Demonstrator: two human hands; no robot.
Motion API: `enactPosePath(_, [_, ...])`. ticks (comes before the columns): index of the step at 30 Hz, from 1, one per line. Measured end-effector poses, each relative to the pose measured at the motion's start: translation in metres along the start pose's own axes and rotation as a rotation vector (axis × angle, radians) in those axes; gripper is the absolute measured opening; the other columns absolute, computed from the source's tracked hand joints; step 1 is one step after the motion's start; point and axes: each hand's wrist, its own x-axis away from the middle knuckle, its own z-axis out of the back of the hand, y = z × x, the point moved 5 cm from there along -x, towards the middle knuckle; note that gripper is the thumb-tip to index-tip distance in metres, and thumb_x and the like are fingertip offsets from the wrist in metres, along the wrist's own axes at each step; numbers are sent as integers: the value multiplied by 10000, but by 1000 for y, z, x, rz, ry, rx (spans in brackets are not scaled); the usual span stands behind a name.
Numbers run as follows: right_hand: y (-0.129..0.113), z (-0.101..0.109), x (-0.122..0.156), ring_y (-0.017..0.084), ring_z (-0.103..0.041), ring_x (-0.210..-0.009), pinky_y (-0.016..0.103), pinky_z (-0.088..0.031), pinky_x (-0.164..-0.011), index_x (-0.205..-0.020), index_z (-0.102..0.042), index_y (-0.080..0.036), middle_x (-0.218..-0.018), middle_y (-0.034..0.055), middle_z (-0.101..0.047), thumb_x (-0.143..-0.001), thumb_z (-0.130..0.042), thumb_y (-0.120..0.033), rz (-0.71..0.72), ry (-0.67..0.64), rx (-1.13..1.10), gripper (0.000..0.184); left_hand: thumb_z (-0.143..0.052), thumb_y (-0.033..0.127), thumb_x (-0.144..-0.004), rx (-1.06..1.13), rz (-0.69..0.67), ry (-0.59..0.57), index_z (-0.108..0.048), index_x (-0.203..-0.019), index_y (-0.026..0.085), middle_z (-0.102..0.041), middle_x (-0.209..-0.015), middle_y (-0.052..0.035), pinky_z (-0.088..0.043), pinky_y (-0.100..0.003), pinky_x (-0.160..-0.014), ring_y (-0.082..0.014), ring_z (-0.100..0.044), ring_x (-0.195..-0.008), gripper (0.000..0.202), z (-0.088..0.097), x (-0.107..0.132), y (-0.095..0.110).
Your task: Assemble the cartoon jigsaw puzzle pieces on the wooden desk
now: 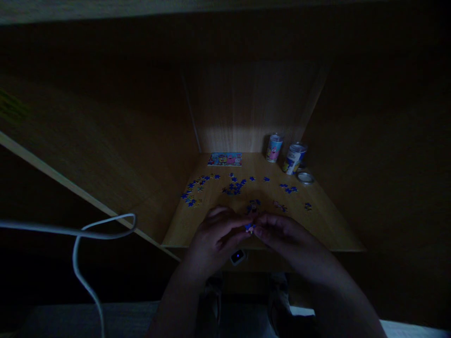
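My left hand point(223, 230) and my right hand point(276, 230) meet above the front of the wooden shelf. Between their fingertips they pinch a small puzzle piece point(250, 228), blue with some pink; whether it is one piece or a joined pair I cannot tell. Just beyond my fingers lies a small puzzle cluster point(252, 205), partly covered by my hands. Pinkish puzzle pieces point(280, 206) rest to its right. A heap of blue puzzle pieces point(234, 188) sits farther back, and more pieces point(190, 192) curve along the left side.
Two cartoon-printed cans point(274, 149) point(294, 159) stand at the back right, beside a round lid point(305, 178). A cartoon picture card point(224, 159) lies at the back left. Wooden side walls enclose the shelf. A white cable point(81, 232) loops at the left.
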Motion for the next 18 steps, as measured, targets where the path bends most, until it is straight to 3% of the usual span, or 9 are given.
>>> enactPosePath(6, [2, 4, -3, 231, -772, -1067, 380, -639, -949, -1154, -804, -265, -1117, 50, -823, -1132, -643, -460, 69, 96, 155, 254, -806, 204, -1051, -39, 87, 21, -786, -1225, 293, -830, -1066, -16, -622, -365, -893, -206, -756, -996, 196, 0, -1, -3])
enactPosePath(12, [-7, 24, -5, 303, -703, -1164, 482, -587, -1033, -1117, -807, -277, -1154, 92, -793, -1079, -640, -220, 362, 408, 707, 180, -849, 185, -1005, -213, 274, 111, -795, -1174, 278, -830, -1104, -25, -616, -422, -943, -249, -764, -1061, 200, -3, -1, -21])
enactPosePath(18, [1, 19, -12, 299, -697, -1171, 519, -575, -1075, -1129, -820, -300, -1172, 60, -812, -982, -617, -51, 465, 283, 886, 353, -874, 178, -977, -360, 324, 36, -799, -1139, 273, -834, -1110, -26, -579, -481, -976, -286, -741, -1081, 202, -16, -6, -27])
